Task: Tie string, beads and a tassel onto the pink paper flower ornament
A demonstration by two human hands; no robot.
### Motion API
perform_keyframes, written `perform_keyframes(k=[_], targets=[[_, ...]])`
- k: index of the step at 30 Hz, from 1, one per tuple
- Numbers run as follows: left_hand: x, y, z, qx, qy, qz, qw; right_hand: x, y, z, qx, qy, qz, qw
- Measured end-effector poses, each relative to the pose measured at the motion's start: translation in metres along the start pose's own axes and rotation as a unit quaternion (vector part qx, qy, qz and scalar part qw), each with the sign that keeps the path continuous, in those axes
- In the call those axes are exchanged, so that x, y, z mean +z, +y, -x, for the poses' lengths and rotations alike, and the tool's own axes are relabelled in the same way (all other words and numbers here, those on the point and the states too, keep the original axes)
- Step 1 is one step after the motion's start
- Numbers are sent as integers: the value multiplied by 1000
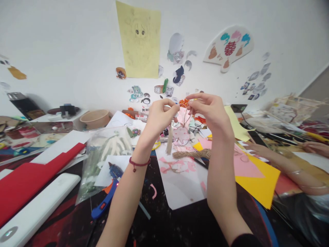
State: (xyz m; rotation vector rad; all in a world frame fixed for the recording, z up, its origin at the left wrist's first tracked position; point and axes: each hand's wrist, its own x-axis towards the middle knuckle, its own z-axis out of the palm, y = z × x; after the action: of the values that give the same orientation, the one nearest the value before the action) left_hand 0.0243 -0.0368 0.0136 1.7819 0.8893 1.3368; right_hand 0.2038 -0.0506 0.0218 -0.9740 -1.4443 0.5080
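Both hands are raised over the cluttered table, close together. My left hand (pixel 164 111) is closed in a pinch on a small hoop ornament, beside a pale tassel (pixel 170 139) that hangs below its fingertips. My right hand (pixel 205 106) pinches the upper right of the same hoop, near a thin cord. From the hoop hangs a pink cloud-shaped piece (pixel 181 135). Under it lie a bundle of brown twine (pixel 191 154) and a white sheet (pixel 177 188) with pink scraps.
A blue glue gun (pixel 106 200) lies left of centre, near a plastic bag (pixel 89 164). Red card (pixel 31 181) and a white box-like bar (pixel 43 209) are at the left. Yellow paper (pixel 259 181) lies right; another person's hand (pixel 262 151) rests beyond it.
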Motion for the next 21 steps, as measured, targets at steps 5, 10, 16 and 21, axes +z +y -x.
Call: perform_keyframes(k=[5, 10, 16, 21], targets=[[1, 1, 2, 14, -6, 5, 1000, 1, 3, -2, 7, 27, 5, 1000], [3, 2, 4, 22, -7, 8, 1000, 4, 6, -6, -4, 64, 16, 998], [6, -1, 0, 15, -9, 4, 1000, 6, 11, -10, -8, 84, 43, 996], [9, -5, -1, 24, 1, 5, 1000, 8, 12, -9, -24, 97, 71, 992]])
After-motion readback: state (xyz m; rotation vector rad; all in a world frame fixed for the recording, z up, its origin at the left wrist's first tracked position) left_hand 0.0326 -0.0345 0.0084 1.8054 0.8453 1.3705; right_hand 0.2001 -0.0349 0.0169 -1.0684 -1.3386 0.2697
